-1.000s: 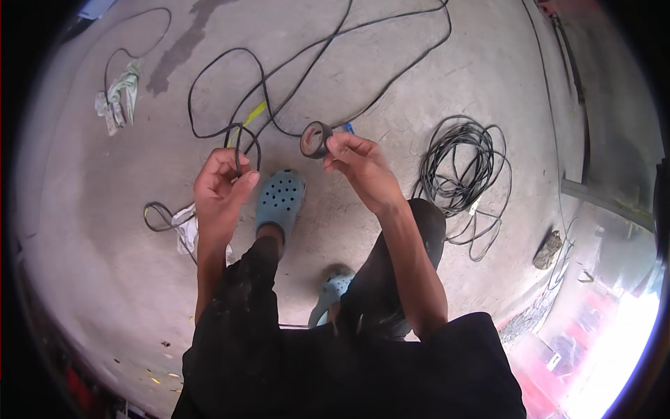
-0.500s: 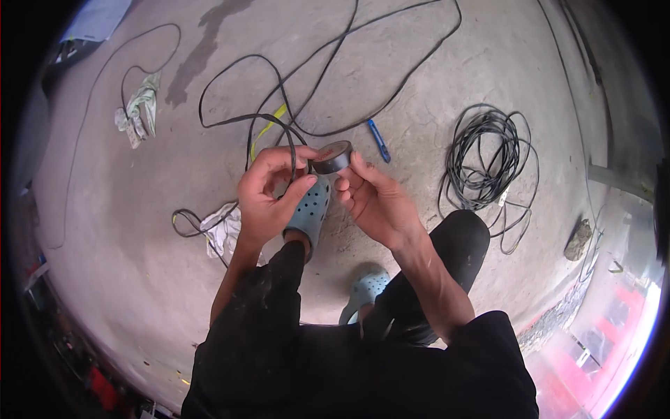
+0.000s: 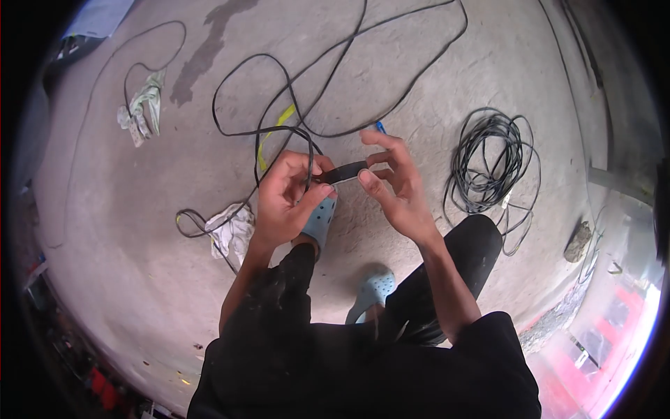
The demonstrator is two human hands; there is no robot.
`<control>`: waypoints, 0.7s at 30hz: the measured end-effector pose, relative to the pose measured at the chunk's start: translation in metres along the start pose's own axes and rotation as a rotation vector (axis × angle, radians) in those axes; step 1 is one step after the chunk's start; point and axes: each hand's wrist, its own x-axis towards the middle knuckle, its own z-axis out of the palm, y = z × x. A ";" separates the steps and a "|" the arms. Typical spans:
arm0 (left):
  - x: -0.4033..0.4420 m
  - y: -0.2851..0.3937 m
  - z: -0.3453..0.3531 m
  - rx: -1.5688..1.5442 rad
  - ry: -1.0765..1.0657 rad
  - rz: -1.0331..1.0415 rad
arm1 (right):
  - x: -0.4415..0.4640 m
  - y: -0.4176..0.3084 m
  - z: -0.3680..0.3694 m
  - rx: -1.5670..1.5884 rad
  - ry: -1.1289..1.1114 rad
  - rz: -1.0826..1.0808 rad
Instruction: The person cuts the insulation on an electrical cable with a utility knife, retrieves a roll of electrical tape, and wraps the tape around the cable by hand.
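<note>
My left hand (image 3: 285, 199) is closed around a black cable (image 3: 310, 157), which runs down between its fingers and thumb. A roll of black tape (image 3: 347, 172) lies between my two hands, its left edge close to my left fingertips. My right hand (image 3: 401, 188) grips the roll's right side with thumb and fingers, the index finger raised away from it. Behind the right fingertips, only the tip of a blue utility knife (image 3: 380, 127) shows on the floor. Yellow tape (image 3: 286, 114) lies beside the cable loops. Whether a strip is peeled off the roll cannot be made out.
A coiled black cable (image 3: 481, 164) lies on the concrete floor (image 3: 419, 279) at right. White cloth (image 3: 234, 230) sits near my left forearm, and another pale cloth (image 3: 146, 105) lies farther off. A stone-like block (image 3: 578, 241) rests by the right wall. My feet wear blue clogs (image 3: 377, 285).
The tape roll has tipped so that its black outer band faces me. My right hand has turned, its index finger lifting, and now covers most of the blue knife. Both hands sit slightly farther right.
</note>
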 end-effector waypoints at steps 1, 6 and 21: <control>-0.001 0.001 0.000 -0.008 -0.009 -0.015 | 0.007 0.003 -0.013 -0.117 -0.151 -0.086; 0.004 -0.004 -0.009 0.023 -0.042 -0.037 | 0.013 0.006 -0.017 0.307 -0.292 0.148; -0.008 -0.008 -0.023 -0.224 0.192 -0.224 | 0.003 0.048 0.040 0.275 -0.219 -0.204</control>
